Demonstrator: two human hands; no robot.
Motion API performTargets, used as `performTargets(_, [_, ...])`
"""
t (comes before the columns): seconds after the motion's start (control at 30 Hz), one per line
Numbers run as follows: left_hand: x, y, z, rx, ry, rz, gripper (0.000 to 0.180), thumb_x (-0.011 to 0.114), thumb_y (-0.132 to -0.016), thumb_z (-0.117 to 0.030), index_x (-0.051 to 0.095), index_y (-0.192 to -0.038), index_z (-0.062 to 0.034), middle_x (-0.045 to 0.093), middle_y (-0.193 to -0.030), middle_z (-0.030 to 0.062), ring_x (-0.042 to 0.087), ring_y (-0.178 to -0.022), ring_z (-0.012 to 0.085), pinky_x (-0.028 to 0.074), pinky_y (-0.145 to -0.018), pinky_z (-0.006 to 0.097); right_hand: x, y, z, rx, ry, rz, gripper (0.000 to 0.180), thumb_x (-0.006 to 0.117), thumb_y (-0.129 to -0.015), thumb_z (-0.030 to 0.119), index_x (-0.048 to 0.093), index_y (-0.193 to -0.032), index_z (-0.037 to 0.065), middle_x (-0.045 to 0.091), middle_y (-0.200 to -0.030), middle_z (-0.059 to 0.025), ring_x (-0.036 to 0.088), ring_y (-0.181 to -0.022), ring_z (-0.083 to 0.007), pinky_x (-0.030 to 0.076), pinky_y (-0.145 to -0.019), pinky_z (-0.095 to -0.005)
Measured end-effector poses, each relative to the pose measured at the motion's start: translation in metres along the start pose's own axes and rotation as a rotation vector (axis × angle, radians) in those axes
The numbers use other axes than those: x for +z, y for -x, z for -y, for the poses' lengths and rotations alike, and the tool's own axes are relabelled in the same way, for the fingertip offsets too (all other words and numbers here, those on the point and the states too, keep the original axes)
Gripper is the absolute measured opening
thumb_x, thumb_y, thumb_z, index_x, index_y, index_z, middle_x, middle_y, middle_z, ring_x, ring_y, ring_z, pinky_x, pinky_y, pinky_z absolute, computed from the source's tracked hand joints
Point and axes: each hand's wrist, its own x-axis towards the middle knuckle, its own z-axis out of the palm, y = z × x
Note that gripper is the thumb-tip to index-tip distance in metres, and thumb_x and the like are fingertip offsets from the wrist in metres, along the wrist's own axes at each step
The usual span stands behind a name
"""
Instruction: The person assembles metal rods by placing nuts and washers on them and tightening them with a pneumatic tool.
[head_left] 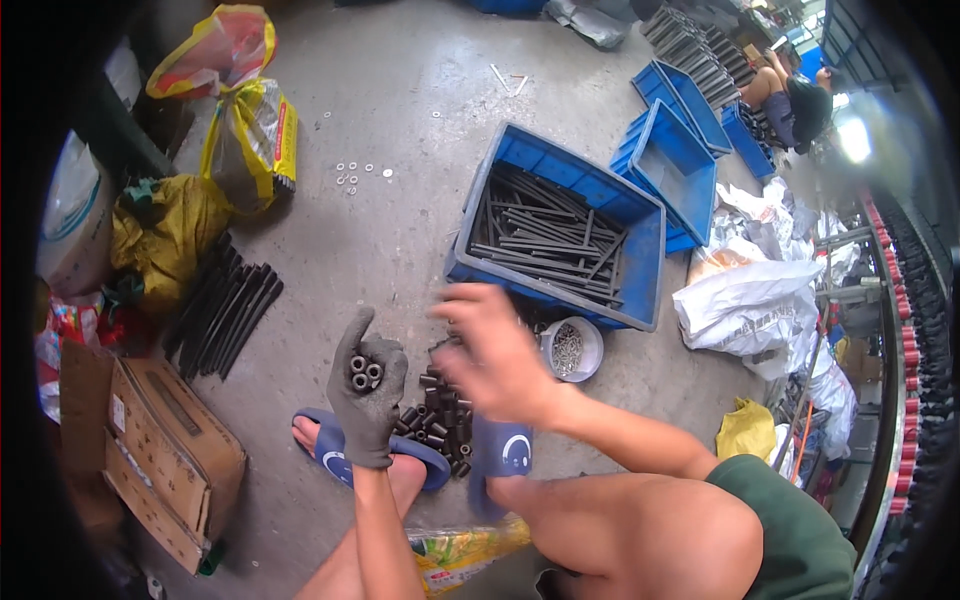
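My left hand [370, 405], in a grey work glove, is closed around three short black tubes [366, 374] whose round metal-rimmed ends face up. My bare right hand [495, 350] is smeared by motion just to its right, so its fingers and anything in them cannot be made out. Below and between the hands, a pile of short black tubes [438, 425] lies on the floor between my feet. Right of it stands a small white bucket [592, 352] of small metal parts. Beyond my right hand, a blue crate [560, 150] holds long dark rods [550, 240].
Stacked blue crates [665, 150] stand farther right, near white plastic sacks [750, 300]. A cardboard box [170, 450], a bundle of black rods [232, 310] and a yellow bag [245, 150] are at left. Washers [350, 178] lie scattered on the floor. Another person [795, 100] sits far right.
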Motion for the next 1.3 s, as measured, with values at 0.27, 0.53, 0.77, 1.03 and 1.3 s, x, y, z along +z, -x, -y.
performTargets(0.27, [0.021,0.003,0.026,0.044,-0.074,-0.273,0.022,0.085,-0.089,-0.004,0.07,-0.104,-0.0052,0.069,-0.093,0.0001,0.062,-0.085,0.0099,0.053,-0.081,0.026,-0.092,0.135,-0.157,0.447,0.619,0.292,0.024,0.078,-0.089,0.015,0.075,-0.11,0.003,0.077,-0.096,-0.0189,0.075,-0.088,-0.0365,0.06,-0.078,-0.0461])
performTargets(0.53, [0.028,0.004,0.021,0.092,-0.081,-0.204,0.02,0.087,-0.089,-0.007,0.069,-0.096,-0.0045,0.072,-0.089,0.0012,0.063,-0.081,0.0095,0.054,-0.078,0.027,-0.071,0.165,-0.2,0.598,0.716,0.454,0.036,0.086,-0.076,0.021,0.079,-0.109,0.01,0.076,-0.102,-0.019,0.073,-0.096,-0.0416,0.061,-0.084,-0.0502])
performTargets(0.77, [0.029,-0.003,0.023,0.068,-0.138,-0.15,0.022,0.087,-0.088,-0.009,0.066,-0.094,-0.005,0.066,-0.08,-0.002,0.056,-0.073,0.0062,0.051,-0.069,0.026,-0.091,0.155,-0.171,0.49,0.55,0.249,0.02,0.077,-0.087,0.016,0.08,-0.104,0.006,0.074,-0.098,-0.0198,0.071,-0.093,-0.0423,0.058,-0.083,-0.0495])
performTargets(1.03, [0.035,0.003,0.019,0.107,-0.229,-0.099,0.024,0.09,-0.083,-0.012,0.067,-0.089,-0.0061,0.065,-0.073,0.0053,0.058,-0.065,0.0121,0.051,-0.062,0.031,-0.092,0.115,-0.129,0.875,-0.265,0.06,0.026,0.071,-0.103,0.017,0.073,-0.116,-0.006,0.072,-0.084,-0.0043,0.064,-0.069,-0.0089,0.054,-0.063,-0.0267])
performTargets(1.3, [0.037,0.002,0.033,0.124,-0.142,-0.058,0.031,0.086,-0.082,-0.018,0.074,-0.109,-0.0075,0.076,-0.1,0.013,0.074,-0.086,0.0316,0.059,-0.079,0.041,-0.006,-0.007,-0.017,0.056,-0.095,0.173,0.012,0.079,-0.092,0.005,0.076,-0.103,0.001,0.072,-0.09,-0.0086,0.068,-0.071,-0.0165,0.052,-0.062,-0.029])
